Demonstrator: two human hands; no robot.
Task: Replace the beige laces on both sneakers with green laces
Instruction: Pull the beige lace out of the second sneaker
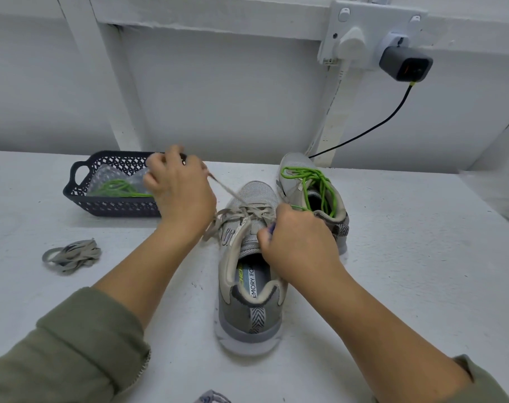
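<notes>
Nearest on the white table [392, 286], a grey sneaker [247, 321] stands heel-first, its beige lace [236, 213] partly loosened. The right hand [299, 245] curls its fingers on the sneaker's upper. The left hand [180, 187] pinches a taut strand of that lace. A removed lace bundle [71, 255] lies to the left. Beyond, the second sneaker [297, 161] wears a green lace [302, 170], and a spare green lace [116, 187] lies in a dark basket [116, 207].

Olive-green fabric sleeves [73, 344] on both arms.
</notes>
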